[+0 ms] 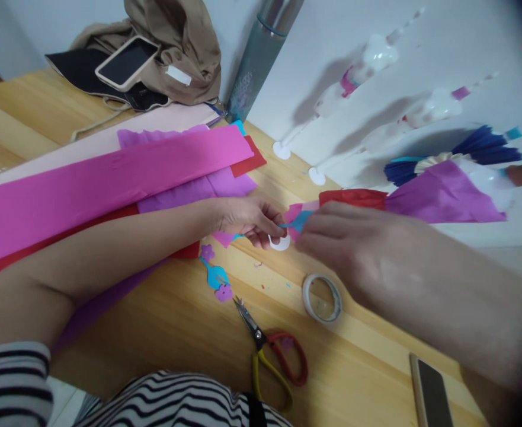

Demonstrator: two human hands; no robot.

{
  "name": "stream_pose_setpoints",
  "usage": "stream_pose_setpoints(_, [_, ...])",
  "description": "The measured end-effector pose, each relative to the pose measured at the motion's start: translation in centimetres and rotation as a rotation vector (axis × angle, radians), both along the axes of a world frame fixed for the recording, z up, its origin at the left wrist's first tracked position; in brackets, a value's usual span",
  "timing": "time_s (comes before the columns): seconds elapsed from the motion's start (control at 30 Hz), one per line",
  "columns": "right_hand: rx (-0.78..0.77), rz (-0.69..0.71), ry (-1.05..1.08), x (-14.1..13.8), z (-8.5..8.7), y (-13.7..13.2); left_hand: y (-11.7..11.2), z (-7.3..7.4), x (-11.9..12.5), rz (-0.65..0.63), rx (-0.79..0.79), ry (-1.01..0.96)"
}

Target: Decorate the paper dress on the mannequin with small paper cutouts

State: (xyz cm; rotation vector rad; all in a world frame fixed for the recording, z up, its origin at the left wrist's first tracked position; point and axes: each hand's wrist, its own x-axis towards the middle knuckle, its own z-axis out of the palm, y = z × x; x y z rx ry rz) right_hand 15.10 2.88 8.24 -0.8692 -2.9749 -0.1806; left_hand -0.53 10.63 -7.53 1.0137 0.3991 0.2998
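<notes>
My left hand (247, 220) pinches the base end of a paper-dressed doll (438, 193), near its white round foot (280, 242) and a blue paper strip (300, 221). The doll lies on its side, wrapped in red and purple crepe paper. My right hand (354, 249) is closed on the same spot from the right, fingers pressed on the blue and pink paper. The fingertips of both hands meet there.
Long pink, red and purple crepe sheets (109, 184) lie under my left arm. Scissors (269, 350), a tape roll (322, 298) and blue-purple cutouts (216, 277) sit on the wooden table (189, 332). A phone (429, 391) lies at the front right. White dolls (358, 71), a bottle (261, 53) and a bag (172, 47) stand behind.
</notes>
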Motion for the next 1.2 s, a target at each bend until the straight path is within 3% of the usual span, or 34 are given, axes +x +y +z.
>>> stream_pose_setpoints(0.07, [-0.085,0.102,-0.222,0.2,-0.2,-1.4,0.0,0.2,-0.1,-0.019,-0.003,-0.008])
stream_pose_setpoints(0.13, [-0.055,0.097,-0.249,0.5,-0.6,-2.6,-0.1,0.4,-0.2,-0.036,0.005,-0.015])
stream_pose_setpoints(0.3, [0.099,0.129,-0.156,1.6,-2.2,-4.0,-0.7,0.8,-0.1,0.01,-0.05,-0.078])
stream_pose_setpoints(0.47, [0.195,0.119,-0.136,2.6,-3.2,-3.6,-1.6,1.0,0.6,0.156,-0.152,-0.128])
stream_pose_setpoints(0.83, [0.12,0.107,-0.088,3.3,-3.9,-3.8,-2.0,1.1,1.0,0.223,-0.208,-0.146])
stream_pose_setpoints(1.2, [0.14,0.133,-0.032,3.2,-4.3,-3.8,-2.0,1.1,1.2,0.263,-0.214,-0.157])
